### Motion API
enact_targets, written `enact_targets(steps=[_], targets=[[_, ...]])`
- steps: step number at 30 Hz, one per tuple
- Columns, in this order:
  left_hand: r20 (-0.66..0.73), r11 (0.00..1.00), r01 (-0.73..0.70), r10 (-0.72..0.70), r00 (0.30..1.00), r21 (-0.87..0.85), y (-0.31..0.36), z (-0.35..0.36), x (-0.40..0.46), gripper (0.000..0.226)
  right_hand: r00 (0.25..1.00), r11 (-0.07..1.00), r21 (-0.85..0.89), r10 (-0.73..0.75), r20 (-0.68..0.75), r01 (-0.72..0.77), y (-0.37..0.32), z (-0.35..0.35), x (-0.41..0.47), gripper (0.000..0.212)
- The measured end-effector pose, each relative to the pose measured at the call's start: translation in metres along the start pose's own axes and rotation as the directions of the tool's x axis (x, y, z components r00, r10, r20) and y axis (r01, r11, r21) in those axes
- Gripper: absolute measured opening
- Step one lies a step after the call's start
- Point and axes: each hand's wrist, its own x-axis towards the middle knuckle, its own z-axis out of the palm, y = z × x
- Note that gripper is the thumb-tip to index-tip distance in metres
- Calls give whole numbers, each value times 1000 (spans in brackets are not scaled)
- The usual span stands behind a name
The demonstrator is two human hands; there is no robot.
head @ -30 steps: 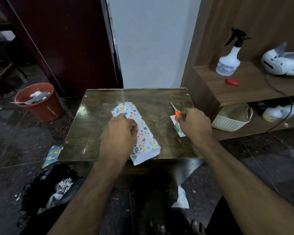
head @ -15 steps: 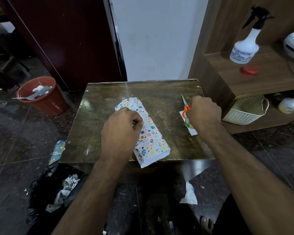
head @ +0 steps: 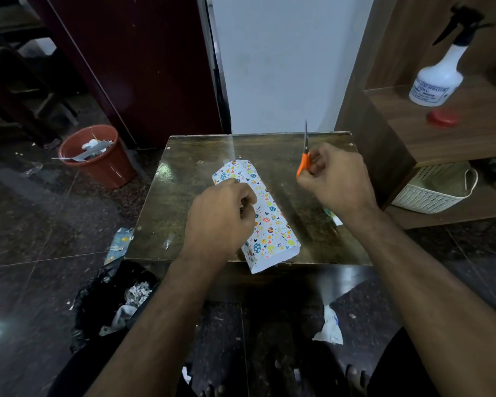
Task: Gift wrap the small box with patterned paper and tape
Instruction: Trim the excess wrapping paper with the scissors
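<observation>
Dark wooden table [head: 184, 196] carries the paper-wrapped box [head: 269, 222], which runs to its near edge and overhangs it. Left hand [head: 219, 217] rests curled on the wrapping; right hand [head: 338, 181] grips orange scissors [head: 304, 160], blades up.

Right hand [head: 337, 181] has lifted the scissors [head: 304, 156] off the table — blades up (closed).

Wrapped box [head: 265, 217] mid-table [head: 184, 196], scissors [head: 304, 156] right of it, bin [head: 98, 159] on floor left.
</observation>
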Motion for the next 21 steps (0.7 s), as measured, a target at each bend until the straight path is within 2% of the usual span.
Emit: enact_targets(steps=[3,6,9,12,14,16,18,19,21], targets=[[45,999,-47,47,998,1,2,-8,-12,21,995,976,195,-99,0,98,-11,0,-16,20],[117,997,-68,72,991,-33,0,-12,-26,45,988,933,335,-152,39,130,-17,3,-33,24],[208,992,-83,102,973,-98,-4,-10,-37,73,974,962,223,-189,124,158,-17,4,-52,27],[227,987,-98,125,966,-128,-7,-9,-39,78,959,975,9,-219,183,221,-27,-5,-79,31],[227,988,-91,118,967,-126,-7,-7,-41,79,958,975,22,-220,186,220,-31,-14,-96,33],[196,991,-94,112,974,-99,-5,-5,-45,75,958,983,131,-161,238,133,-29,-21,-108,34],[166,991,-128,134,977,-46,-1,-3,-47,64,932,953,303,-97,349,-14,-25,-28,-115,31],[153,988,-150,151,977,-17,2,-2,-47,55,905,921,378,-81,417,-92,-23,-33,-117,26],[119,981,-190,185,975,34,8,0,-48,39,824,885,421,-80,561,-201,-24,-45,-122,17]])
